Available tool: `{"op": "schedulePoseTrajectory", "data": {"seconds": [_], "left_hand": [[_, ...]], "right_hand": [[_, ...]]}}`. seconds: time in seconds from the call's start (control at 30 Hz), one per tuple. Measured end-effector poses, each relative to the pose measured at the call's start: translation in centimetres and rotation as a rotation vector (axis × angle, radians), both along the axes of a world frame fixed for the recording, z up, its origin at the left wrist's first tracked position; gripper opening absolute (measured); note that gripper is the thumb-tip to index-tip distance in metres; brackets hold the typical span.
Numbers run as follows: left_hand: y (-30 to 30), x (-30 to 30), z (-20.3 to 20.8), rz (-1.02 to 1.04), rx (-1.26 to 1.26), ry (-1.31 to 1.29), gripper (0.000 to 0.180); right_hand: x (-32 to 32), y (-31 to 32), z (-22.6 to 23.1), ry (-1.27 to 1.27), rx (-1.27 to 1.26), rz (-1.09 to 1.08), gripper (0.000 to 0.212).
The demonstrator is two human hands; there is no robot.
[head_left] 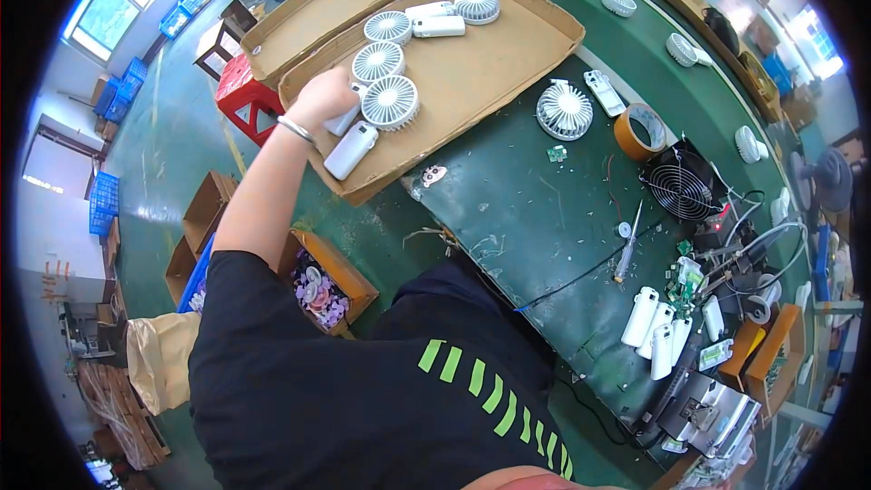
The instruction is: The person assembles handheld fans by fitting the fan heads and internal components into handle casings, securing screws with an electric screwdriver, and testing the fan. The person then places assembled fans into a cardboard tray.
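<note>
My left hand, with a bangle on its wrist, reaches into a shallow cardboard tray. Its fingers are curled at the white handle of a handheld fan; the back of the hand hides the grip itself. Just beside it lies a second white fan, and a white handle rests below, near the tray's edge. Farther along the tray are two more fans, one with a round head and the other near the far side. My right hand is out of view.
On the green workbench are a fan head, a tape roll, a black cooling fan, a screwdriver and several white handles. A red stool and a box of purple parts stand left of the bench.
</note>
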State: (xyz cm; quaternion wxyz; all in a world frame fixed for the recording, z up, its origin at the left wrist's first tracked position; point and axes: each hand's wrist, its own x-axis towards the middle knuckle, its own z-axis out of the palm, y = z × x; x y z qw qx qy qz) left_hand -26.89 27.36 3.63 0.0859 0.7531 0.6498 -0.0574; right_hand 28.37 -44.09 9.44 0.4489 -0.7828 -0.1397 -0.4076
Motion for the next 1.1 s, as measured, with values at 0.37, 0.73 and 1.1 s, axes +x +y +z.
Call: {"op": "schedulePoseTrajectory", "data": {"seconds": [0.37, 0.73, 1.1], "left_hand": [[-2.8, 3.3, -1.0, 0.173, 0.245, -0.791, 0.044], [-24.1, 21.4, 0.2, -0.530, -0.790, -1.784, 0.044], [-29.8, 24.4, -1.4, -0.590, -1.093, -1.803, 0.051]], "right_hand": [[-19.8, 13.1, -5.0, 1.195, 0.041, 0.918, 0.018], [-16.9, 7.4, -11.5, 1.383, 2.041, 0.955, 0.066], [-17.5, 11.3, -8.3, 1.068, 1.311, 0.414, 0.050]]}}
